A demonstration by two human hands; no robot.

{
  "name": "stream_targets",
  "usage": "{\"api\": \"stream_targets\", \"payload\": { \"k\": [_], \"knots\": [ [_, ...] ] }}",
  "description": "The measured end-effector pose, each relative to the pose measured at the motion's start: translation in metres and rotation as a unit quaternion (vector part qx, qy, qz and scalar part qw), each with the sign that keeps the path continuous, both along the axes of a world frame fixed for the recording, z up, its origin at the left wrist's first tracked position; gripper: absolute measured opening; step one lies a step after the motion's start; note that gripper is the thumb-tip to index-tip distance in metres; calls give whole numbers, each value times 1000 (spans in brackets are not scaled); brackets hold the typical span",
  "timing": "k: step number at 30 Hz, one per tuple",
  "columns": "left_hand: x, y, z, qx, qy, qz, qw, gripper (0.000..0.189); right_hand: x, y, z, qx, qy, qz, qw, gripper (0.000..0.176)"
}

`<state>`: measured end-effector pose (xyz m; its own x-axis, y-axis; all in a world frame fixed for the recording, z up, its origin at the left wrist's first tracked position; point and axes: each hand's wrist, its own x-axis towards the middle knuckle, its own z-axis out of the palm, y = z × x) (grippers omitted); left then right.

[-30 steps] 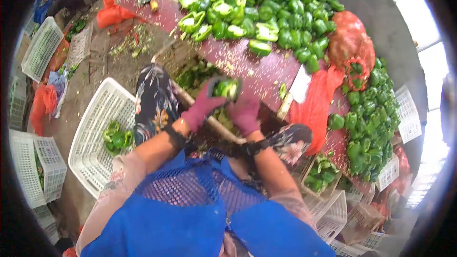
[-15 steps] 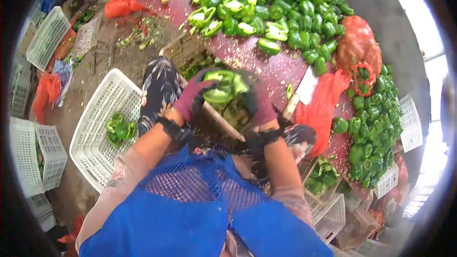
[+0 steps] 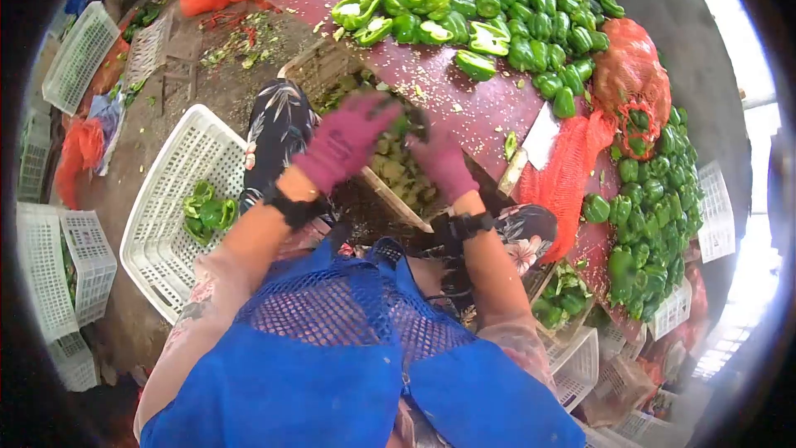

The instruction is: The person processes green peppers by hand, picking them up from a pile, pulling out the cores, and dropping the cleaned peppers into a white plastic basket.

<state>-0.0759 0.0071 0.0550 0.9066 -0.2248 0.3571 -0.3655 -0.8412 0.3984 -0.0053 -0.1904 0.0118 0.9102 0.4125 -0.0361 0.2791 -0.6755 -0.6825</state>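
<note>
As I read the frame from its left side, a white basket lies at middle left with some cut peppers inside. Just right of it, near the centre, the left hand in a magenta glove hangs with its back to the camera. Its fingers are spread apart and blurred, and I see nothing gripped in them.

Between the two hands, slightly above centre, a small green pepper piece shows. It lies at the left fingertips and close against those of the right hand, which seems to me the nearer one. The right fingers curl toward it, but I cannot tell if they pinch it, and I cannot read its long axis.

Below both hands is the wooden crate of pepper scraps. At upper right the table carries whole green peppers.
</note>
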Motion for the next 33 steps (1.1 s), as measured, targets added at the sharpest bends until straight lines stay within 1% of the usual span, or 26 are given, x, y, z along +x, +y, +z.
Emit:
{"api": "stream_targets", "payload": {
  "k": [1, 3, 5, 6, 7, 8, 9, 10, 11, 12, 13, 14, 15, 16, 17, 18, 19, 20, 21, 22, 23, 24, 26, 29, 32, 33],
  "knots": [
    [-1, 17, 4, 13, -25, 47, 999, 70, 14, -3, 1, 19, 24, -34, 999, 53],
    [-9, 61, 26, 57, -113, 155, 980, 53, 28, -9, 24, 83, -59, -94, 990, 52],
    [-29, 115, 33, 138, -111, 263, 948, 52, 57, -23, 34, -29, -164, -110, 980, 50],
    [-46, 138, 36, 178, -52, 297, 937, 51, 75, -33, 33, -91, -176, -137, 971, 51],
    [-65, 163, 29, 219, 45, 357, 907, 49, 96, -40, 25, -151, -186, -161, 957, 52],
    [-83, 178, 29, 229, 168, 398, 872, 47, 115, -41, 19, -207, -195, -181, 941, 52],
    [-98, 204, 15, 247, 277, 392, 842, 45, 131, -37, 17, -229, -196, -191, 934, 48],
    [-122, 224, -10, 258, 303, 384, 833, 50, 147, -33, 18, -251, -199, -201, 926, 45],
    [-131, 220, -8, 217, 330, 394, 830, 53, 162, -32, 17, -274, -201, -210, 917, 42],
    [-137, 217, -6, 173, 355, 406, 824, 56, 182, -37, 10, -301, -179, -196, 916, 38],
    [-141, 217, -21, 138, 315, 415, 842, 57, 208, -39, -4, -324, -161, -174, 916, 36],
    [-149, 221, -41, 107, 270, 439, 850, 58, 222, -47, -29, -299, -219, -152, 916, 30],
    [-151, 213, -41, 113, 227, 436, 863, 60, 217, -40, -17, -318, -211, -135, 914, 32],
    [-158, 223, -80, 87, 124, 428, 891, 59, 205, -34, -10, -261, -190, -164, 932, 33],
    [-148, 204, -59, 80, 114, 412, 901, 55, 208, -29, 0, -304, -106, -137, 937, 39],
    [-141, 188, -36, 93, 134, 430, 888, 53, 212, -23, 10, -346, -23, -104, 932, 47],
    [-140, 189, -49, 37, 90, 420, 902, 51, 243, -58, -42, -327, -149, -33, 933, 54],
    [-133, 181, -39, 80, 107, 427, 894, 47, 238, -62, -38, -322, -152, -15, 934, 57],
    [-124, 176, -29, 60, 145, 435, 886, 46, 240, -71, -43, -341, -178, 5, 923, 55],
    [-117, 171, -19, 38, 183, 433, 882, 45, 208, -57, -14, -312, -190, 5, 931, 50],
    [-114, 168, -12, 42, 193, 431, 881, 44, 212, -66, -30, -289, -219, -28, 931, 51],
    [-116, 166, -8, 46, 204, 424, 881, 42, 213, -79, -32, -270, -149, -27, 951, 56],
    [-116, 168, -23, 42, 166, 419, 892, 39, 198, -89, -26, -269, -217, -20, 938, 63],
    [-121, 171, -20, 40, 139, 433, 890, 36, 205, -101, -57, -297, -275, -88, 910, 63],
    [-130, 176, -24, 30, 138, 450, 882, 34, 232, -116, -79, -240, -166, -123, 949, 60],
    [-133, 177, -23, 25, 146, 453, 879, 34, 209, -96, -50, -231, -111, -135, 957, 58]
  ]
}}
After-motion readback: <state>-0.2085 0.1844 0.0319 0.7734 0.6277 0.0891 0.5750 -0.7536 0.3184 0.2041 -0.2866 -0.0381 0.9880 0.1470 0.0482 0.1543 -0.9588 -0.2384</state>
